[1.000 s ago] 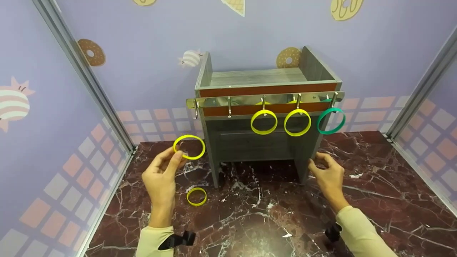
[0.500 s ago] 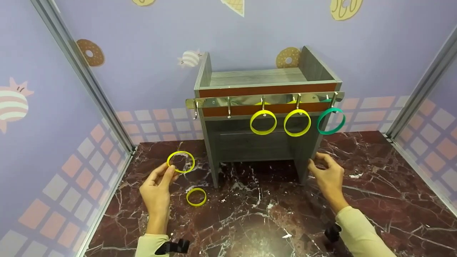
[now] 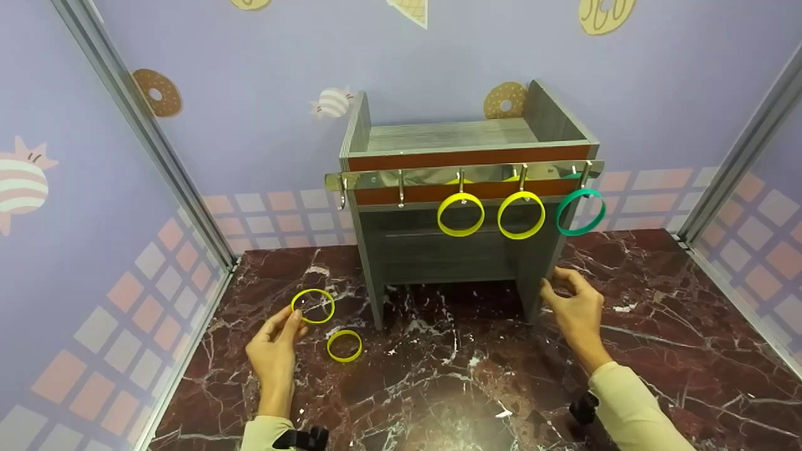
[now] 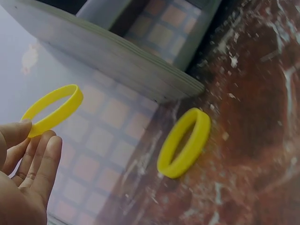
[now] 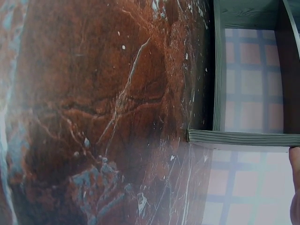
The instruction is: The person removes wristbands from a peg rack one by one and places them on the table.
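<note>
My left hand point(image 3: 274, 357) pinches a yellow wristband point(image 4: 70, 105) between thumb and fingers, low at the left of the grey shelf unit point(image 3: 371, 269). Another yellow wristband point(image 4: 190, 152) rests on the tabletop just right of this hand. Two more yellow wristbands point(image 3: 462, 233) and a green wristband point(image 3: 579, 233) hang from hooks on the metal rail point(image 3: 376, 179) across the unit's front. The rail's two left hooks point(image 3: 401, 189) hold nothing. On the other side, my right hand point(image 3: 575, 313) touches the outer face of the unit's right panel with its bent fingers and thumb.
The unit stands on a dark red marbled tabletop point(image 3: 438, 388) near the back wall point(image 3: 250, 125). Patterned side walls with grey metal corner posts point(image 3: 150, 131) close in left and right. The unit's top tray point(image 3: 451, 133) has raised side panels.
With the yellow wristband in its fingers, my left hand has come down and slightly left, away from the hooks toward the tabletop. My right hand stays at the panel.
</note>
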The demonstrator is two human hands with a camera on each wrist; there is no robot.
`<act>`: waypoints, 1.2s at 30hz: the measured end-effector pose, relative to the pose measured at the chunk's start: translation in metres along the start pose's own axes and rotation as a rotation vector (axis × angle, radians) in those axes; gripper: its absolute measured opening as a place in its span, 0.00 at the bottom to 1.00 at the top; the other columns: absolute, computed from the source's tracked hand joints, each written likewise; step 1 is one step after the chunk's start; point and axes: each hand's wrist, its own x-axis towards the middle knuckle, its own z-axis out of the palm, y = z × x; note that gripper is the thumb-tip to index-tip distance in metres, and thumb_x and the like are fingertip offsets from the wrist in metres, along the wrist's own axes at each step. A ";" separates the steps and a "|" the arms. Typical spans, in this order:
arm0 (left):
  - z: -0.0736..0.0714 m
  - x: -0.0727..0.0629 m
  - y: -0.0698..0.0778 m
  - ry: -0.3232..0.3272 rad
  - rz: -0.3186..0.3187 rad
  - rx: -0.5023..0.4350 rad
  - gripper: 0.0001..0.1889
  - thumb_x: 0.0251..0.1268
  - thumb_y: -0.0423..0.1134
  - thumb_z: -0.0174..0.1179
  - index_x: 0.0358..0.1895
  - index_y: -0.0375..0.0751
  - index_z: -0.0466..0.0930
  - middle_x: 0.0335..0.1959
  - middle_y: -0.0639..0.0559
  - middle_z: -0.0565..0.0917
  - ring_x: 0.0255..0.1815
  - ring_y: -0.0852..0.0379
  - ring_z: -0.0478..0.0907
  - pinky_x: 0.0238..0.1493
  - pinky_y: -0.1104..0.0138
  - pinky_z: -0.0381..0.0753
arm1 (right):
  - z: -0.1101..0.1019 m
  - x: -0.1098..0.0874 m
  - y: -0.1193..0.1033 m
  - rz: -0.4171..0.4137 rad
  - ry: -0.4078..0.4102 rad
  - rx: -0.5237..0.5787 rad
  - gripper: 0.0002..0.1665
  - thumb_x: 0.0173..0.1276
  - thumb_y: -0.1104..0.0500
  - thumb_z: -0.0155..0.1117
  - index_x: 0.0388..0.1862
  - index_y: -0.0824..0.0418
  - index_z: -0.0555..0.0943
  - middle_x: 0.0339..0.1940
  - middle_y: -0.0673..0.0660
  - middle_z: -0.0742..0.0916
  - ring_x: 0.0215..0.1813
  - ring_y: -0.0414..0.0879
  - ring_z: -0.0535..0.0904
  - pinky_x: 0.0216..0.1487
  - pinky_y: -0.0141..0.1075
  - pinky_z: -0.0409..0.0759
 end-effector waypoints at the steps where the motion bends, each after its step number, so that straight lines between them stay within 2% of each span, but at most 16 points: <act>1: -0.002 0.000 -0.003 0.001 -0.009 0.001 0.12 0.69 0.24 0.68 0.52 0.18 0.84 0.34 0.47 0.90 0.32 0.58 0.89 0.40 0.67 0.90 | 0.000 0.001 0.006 0.006 0.002 0.002 0.13 0.61 0.81 0.71 0.46 0.78 0.86 0.36 0.71 0.90 0.30 0.31 0.85 0.28 0.19 0.81; 5: -0.009 0.001 -0.013 0.000 -0.031 0.025 0.14 0.71 0.25 0.67 0.54 0.17 0.83 0.36 0.43 0.90 0.32 0.58 0.89 0.41 0.68 0.90 | 0.000 0.002 0.019 0.012 0.000 0.007 0.13 0.62 0.79 0.72 0.46 0.74 0.87 0.36 0.68 0.91 0.29 0.32 0.85 0.28 0.20 0.82; 13: -0.020 0.001 -0.028 0.009 -0.082 0.123 0.16 0.72 0.25 0.67 0.56 0.16 0.81 0.37 0.46 0.89 0.32 0.61 0.88 0.39 0.70 0.90 | -0.001 0.003 0.020 0.010 -0.003 -0.012 0.12 0.61 0.77 0.73 0.45 0.74 0.87 0.36 0.68 0.91 0.32 0.31 0.85 0.31 0.20 0.82; 19: -0.027 0.000 -0.037 0.022 -0.116 0.205 0.17 0.71 0.26 0.68 0.57 0.17 0.82 0.36 0.46 0.89 0.30 0.63 0.88 0.38 0.70 0.90 | -0.001 0.003 0.021 0.018 -0.005 -0.004 0.12 0.61 0.77 0.73 0.45 0.73 0.88 0.35 0.67 0.91 0.33 0.29 0.85 0.33 0.20 0.82; 23: -0.032 0.001 -0.041 0.022 -0.140 0.237 0.16 0.71 0.26 0.67 0.57 0.18 0.82 0.38 0.43 0.89 0.29 0.62 0.88 0.37 0.69 0.90 | 0.000 0.002 0.019 0.020 -0.001 -0.002 0.12 0.61 0.77 0.73 0.45 0.73 0.88 0.36 0.67 0.91 0.32 0.30 0.85 0.31 0.20 0.82; 29: -0.037 0.001 -0.044 0.019 -0.180 0.349 0.15 0.73 0.28 0.66 0.57 0.23 0.85 0.40 0.42 0.89 0.28 0.62 0.88 0.35 0.71 0.89 | 0.002 0.001 0.007 0.014 0.015 -0.029 0.13 0.60 0.80 0.71 0.44 0.77 0.86 0.35 0.72 0.90 0.31 0.28 0.83 0.30 0.18 0.80; 32: -0.038 0.002 -0.045 0.016 -0.181 0.366 0.15 0.73 0.28 0.66 0.57 0.22 0.84 0.42 0.39 0.89 0.28 0.62 0.88 0.34 0.71 0.89 | 0.003 0.001 0.003 0.001 0.021 -0.022 0.12 0.59 0.82 0.70 0.44 0.79 0.85 0.35 0.73 0.89 0.32 0.28 0.83 0.30 0.18 0.81; 36: -0.038 0.002 -0.046 0.015 -0.171 0.403 0.15 0.72 0.27 0.67 0.56 0.22 0.85 0.45 0.33 0.89 0.27 0.62 0.88 0.33 0.71 0.89 | 0.002 0.001 0.008 0.002 0.024 -0.032 0.13 0.59 0.80 0.72 0.43 0.76 0.87 0.35 0.70 0.90 0.33 0.26 0.83 0.32 0.19 0.81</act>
